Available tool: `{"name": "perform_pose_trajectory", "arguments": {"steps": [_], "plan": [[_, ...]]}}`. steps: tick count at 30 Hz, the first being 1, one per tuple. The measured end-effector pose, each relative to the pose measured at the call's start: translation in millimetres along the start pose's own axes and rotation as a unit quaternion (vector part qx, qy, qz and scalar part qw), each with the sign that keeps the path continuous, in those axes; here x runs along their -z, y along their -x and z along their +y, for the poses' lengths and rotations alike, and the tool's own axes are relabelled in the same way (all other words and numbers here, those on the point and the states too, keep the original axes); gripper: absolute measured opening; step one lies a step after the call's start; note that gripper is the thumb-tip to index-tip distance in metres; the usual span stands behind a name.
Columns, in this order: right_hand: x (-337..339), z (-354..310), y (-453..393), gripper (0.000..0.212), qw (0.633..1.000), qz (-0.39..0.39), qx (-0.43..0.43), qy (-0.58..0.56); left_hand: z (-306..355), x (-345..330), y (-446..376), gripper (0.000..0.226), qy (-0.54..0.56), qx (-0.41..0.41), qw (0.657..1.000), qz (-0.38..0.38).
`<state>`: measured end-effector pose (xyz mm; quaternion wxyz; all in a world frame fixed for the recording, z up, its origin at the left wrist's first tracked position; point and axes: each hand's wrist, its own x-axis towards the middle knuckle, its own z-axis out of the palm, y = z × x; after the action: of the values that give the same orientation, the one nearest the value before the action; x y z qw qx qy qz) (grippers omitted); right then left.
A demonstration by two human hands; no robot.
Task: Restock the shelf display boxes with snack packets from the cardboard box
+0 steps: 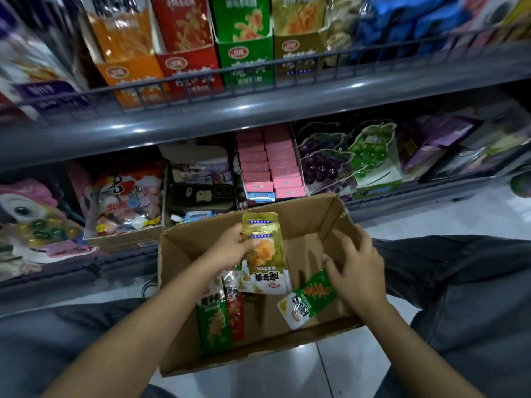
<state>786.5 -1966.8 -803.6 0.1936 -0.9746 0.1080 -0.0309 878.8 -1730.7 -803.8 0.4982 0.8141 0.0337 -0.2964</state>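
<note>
An open cardboard box [301, 222] sits on the floor between my knees. My left hand [230, 248] holds a stack of gold-yellow snack packets [263, 248] above the box. My right hand [355, 262] reaches into the box's right side, its fingers touching a green packet [309, 300]. More green and red packets [219, 314] lie at the box's left. On the upper shelf stand the orange [129, 79], red [191, 70], green [244, 58] and gold [298, 53] display boxes, each with packets standing in it.
A grey shelf edge [258, 110] with a wire rail runs across the view. The lower shelf holds a phone [201, 196], pink boxes [270, 162], grape-shaped packs [344, 159] and a bag of sweets [123, 196]. Tiled floor lies beneath; my knees flank the box.
</note>
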Motion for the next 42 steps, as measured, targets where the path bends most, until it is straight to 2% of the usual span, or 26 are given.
{"name": "perform_pose_trajectory", "arguments": {"steps": [3,5,7,9,11,14,15,16,18,20,23,27,30,35,38,42], "plan": [[13,-14,-4,0.062,0.999,-0.015,-0.013,-0.029,35,1,15,0.026,0.063,-0.014,0.997,0.044],[23,-25,-6,0.07,0.994,-0.038,0.006,-0.1,54,0,28,0.023,0.121,-0.008,0.991,0.059],[37,-39,-5,0.07,0.962,-0.117,0.017,-0.244,70,-1,44,0.026,0.171,-0.013,0.982,0.073],[47,-59,-1,0.059,0.908,-0.186,0.018,-0.375,78,-2,59,0.031,0.209,-0.023,0.974,0.08],[47,-73,0,0.041,0.888,-0.169,0.018,-0.428,80,-1,72,0.04,0.25,-0.03,0.965,0.077],[47,-85,-2,0.033,0.864,-0.143,-0.013,-0.482,84,6,85,0.091,0.334,0.007,0.942,0.035],[48,-86,-4,0.031,0.853,-0.143,-0.031,-0.501,83,11,87,0.09,0.365,0.024,0.93,0.009],[50,-86,-6,0.029,0.84,-0.146,-0.053,-0.519,84,16,89,0.077,0.388,0.03,0.921,-0.014],[52,-86,-11,0.026,0.809,-0.158,-0.086,-0.559,82,22,91,0.055,0.385,0.023,0.922,-0.039],[54,-86,-15,0.024,0.79,-0.152,-0.103,-0.585,79,23,91,0.048,0.365,0.011,0.931,-0.023],[56,-86,-19,0.026,0.769,-0.125,-0.106,-0.618,78,25,89,0.05,0.353,-0.001,0.935,0.008],[57,-86,-25,0.038,0.742,-0.16,-0.102,-0.644,79,26,88,0.045,0.312,-0.013,0.95,0.025],[56,-89,-28,0.028,0.746,-0.153,-0.086,-0.642,85,24,92,0.034,0.251,-0.031,0.967,0.029],[54,-94,-32,0.036,0.7,-0.211,-0.103,-0.674,94,23,100,0.034,0.197,-0.051,0.979,-0.025],[56,-99,-32,0.04,0.722,-0.199,-0.081,-0.658,96,23,102,0.035,0.235,-0.039,0.971,-0.021],[51,-110,-23,0.042,0.819,-0.144,-0.01,-0.556,96,16,103,0.035,0.324,-0.015,0.946,0.016]]}}
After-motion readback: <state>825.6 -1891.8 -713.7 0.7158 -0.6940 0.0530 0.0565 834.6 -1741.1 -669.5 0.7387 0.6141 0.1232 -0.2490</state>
